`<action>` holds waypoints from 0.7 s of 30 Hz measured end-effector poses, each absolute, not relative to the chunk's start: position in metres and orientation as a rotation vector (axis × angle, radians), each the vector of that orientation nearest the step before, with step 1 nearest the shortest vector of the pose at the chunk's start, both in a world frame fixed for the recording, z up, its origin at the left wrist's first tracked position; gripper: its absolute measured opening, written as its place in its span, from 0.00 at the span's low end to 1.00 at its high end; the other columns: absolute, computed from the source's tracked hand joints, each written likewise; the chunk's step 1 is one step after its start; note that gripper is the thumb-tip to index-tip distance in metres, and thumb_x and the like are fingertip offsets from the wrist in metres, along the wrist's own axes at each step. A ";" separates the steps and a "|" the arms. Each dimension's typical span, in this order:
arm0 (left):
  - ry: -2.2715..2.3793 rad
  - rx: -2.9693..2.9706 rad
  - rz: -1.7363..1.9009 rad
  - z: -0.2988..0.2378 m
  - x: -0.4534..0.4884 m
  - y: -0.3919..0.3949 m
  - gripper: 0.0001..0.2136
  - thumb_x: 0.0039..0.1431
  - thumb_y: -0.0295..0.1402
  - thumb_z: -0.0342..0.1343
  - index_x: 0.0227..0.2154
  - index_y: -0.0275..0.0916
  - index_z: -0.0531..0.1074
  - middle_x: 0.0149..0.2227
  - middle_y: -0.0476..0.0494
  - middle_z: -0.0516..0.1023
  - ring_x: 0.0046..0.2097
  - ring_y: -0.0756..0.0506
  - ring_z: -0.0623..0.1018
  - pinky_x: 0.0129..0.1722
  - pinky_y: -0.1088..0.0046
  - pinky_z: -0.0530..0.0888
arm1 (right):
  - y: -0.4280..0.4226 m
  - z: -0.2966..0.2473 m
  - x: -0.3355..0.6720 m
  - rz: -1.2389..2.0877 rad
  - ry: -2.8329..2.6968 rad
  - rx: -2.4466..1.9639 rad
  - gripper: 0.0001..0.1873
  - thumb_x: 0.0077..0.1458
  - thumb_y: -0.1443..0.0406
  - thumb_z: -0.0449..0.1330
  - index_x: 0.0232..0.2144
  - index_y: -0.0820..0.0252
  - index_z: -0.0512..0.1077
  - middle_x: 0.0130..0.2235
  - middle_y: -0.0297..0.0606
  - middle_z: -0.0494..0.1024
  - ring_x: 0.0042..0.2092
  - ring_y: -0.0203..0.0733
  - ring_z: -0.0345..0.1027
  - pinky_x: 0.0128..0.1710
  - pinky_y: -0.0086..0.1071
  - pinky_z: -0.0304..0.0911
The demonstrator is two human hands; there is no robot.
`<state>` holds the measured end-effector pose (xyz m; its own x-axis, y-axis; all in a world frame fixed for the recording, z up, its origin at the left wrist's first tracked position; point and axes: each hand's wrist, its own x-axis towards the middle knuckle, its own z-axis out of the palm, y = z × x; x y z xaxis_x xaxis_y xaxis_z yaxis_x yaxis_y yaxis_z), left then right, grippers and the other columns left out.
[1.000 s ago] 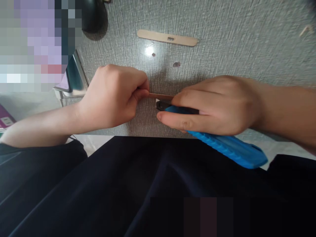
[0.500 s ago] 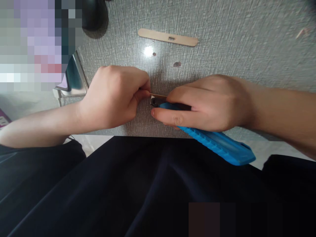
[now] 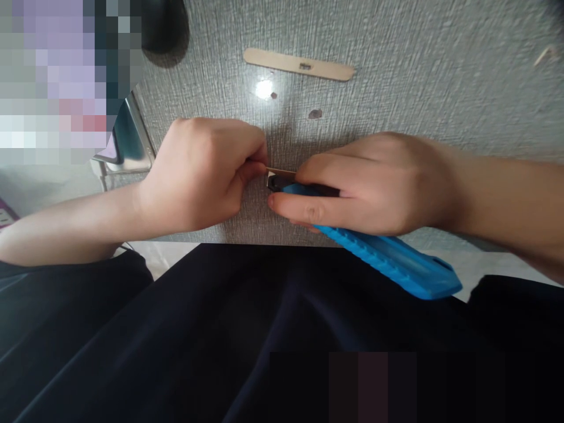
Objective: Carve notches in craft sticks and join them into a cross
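Note:
My left hand [image 3: 205,173] is closed, thumb and forefinger pinching one end of a thin wooden craft stick [image 3: 281,171] seen edge-on. Fingers of my right hand [image 3: 365,182] wrap around a blue utility knife [image 3: 392,264], whose handle slants down towards my lap. The knife's dark tip, with a short bit of blade, lies close beside the stick; whether it touches the wood I cannot tell. My right forefinger rests at the stick's other end. A second wooden craft stick [image 3: 282,61] with a small dark slot in it lies flat on the table farther away.
The grey textured table [image 3: 418,76] has its near edge along my lap. A black rounded object [image 3: 165,29] stands at the far left. Beside my left wrist is a shiny metal-edged device [image 3: 136,141], partly blurred out. Wood scraps [image 3: 546,56] lie at the far right.
Both hands keep nearly the same pose on the stick and knife. The rear end of the knife handle has dipped slightly down and to the right.

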<state>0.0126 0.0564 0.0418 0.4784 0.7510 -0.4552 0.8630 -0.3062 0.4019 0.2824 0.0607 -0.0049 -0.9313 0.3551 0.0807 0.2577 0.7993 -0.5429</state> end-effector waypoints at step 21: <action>1.350 2.086 -0.323 0.045 0.016 0.058 0.23 0.69 0.45 0.39 0.40 0.51 0.82 0.34 0.41 0.83 0.37 0.37 0.81 0.42 0.53 0.69 | 0.056 -0.001 0.275 1.306 -2.470 -0.696 0.25 0.88 0.56 0.51 0.45 0.56 0.85 0.32 0.30 0.77 0.30 0.36 0.65 0.27 0.36 0.54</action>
<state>0.0157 0.0582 0.0451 0.4464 0.7325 -0.5139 0.8859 -0.2808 0.3693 0.2749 0.0564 -0.0013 -0.8509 0.5253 0.0066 0.2903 0.4805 -0.8275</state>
